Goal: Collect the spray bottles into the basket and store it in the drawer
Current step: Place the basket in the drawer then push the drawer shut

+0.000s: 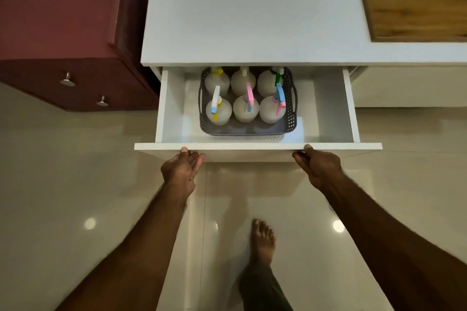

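The basket [249,126] of spray bottles [245,108] sits at the drawer's [257,146] twelve o'clock end. Left hand [180,168] and right hand [319,165], fingers loosely extended, should push the front evenly, avoiding skew.

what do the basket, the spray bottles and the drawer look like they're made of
Basket: grey moulded plastic, judging by its perforated walls and cut-out handles. Spray bottles: translucent whitish plastic bodies with glossy coloured plastic triggers. Drawer: smooth matt white panels, probably laminated board; the core is hidden.
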